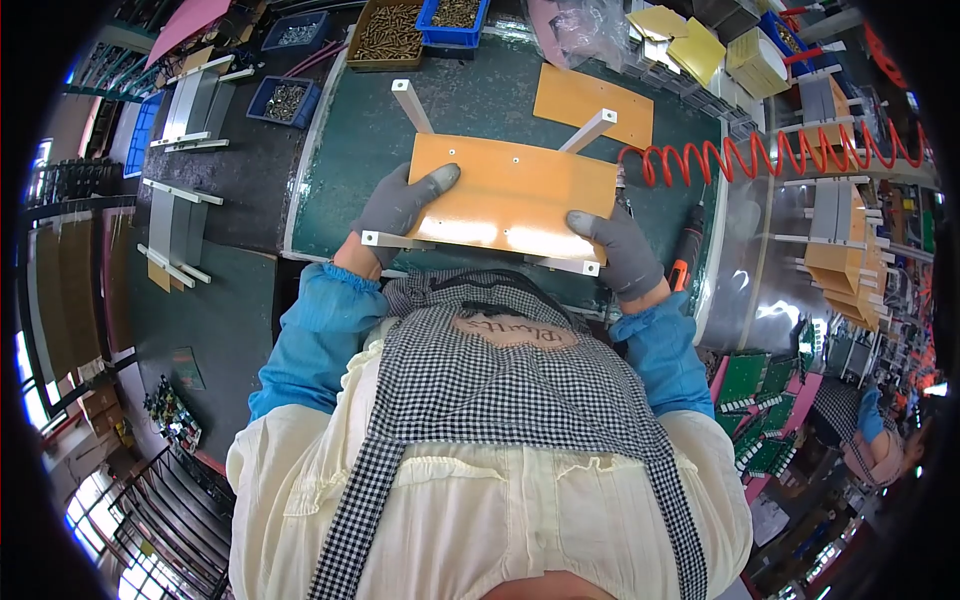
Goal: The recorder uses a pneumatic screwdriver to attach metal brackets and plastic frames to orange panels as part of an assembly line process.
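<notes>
Between my two grey-gloved hands is an orange rectangular panel with white square posts [411, 106] standing out at its corners. My left hand [400, 205] grips the left end of the panel [515, 190], thumb on top of its face. On the opposite end my right hand [622, 250] is closed round the edge, its thumb also on the face. Small screws or holes show along the panel's far side. The fingers under the panel are hidden. A black and orange power screwdriver [687, 250] lies just right of my right hand.
Another orange panel [600, 105] lies on the green bench mat [345, 165]. Bins of screws [390, 35] stand at the back. A red coiled hose [750, 160] stretches across the right. Finished-looking post-and-panel pieces [180, 225] stand left; green circuit boards [750, 385] lie right.
</notes>
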Action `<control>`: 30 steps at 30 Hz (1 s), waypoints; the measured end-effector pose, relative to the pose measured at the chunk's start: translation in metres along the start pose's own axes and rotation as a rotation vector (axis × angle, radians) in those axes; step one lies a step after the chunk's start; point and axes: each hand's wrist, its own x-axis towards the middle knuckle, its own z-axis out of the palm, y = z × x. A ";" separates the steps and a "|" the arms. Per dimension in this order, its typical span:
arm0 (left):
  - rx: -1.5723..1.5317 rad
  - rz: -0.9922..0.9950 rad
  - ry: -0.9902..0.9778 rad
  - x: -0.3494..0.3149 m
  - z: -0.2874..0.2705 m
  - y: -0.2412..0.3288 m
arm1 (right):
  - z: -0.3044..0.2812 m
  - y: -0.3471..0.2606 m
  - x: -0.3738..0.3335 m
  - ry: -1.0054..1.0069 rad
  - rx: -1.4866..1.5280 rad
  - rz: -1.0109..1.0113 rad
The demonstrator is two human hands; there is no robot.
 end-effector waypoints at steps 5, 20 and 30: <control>0.009 -0.004 -0.013 0.000 0.001 0.004 | -0.002 0.000 0.001 0.004 -0.007 -0.009; 0.016 0.033 -0.018 0.006 -0.005 -0.005 | -0.010 -0.004 -0.002 0.080 -0.171 -0.198; 0.052 0.009 -0.053 0.007 -0.010 -0.003 | 0.028 -0.061 -0.004 -0.074 -0.842 -0.556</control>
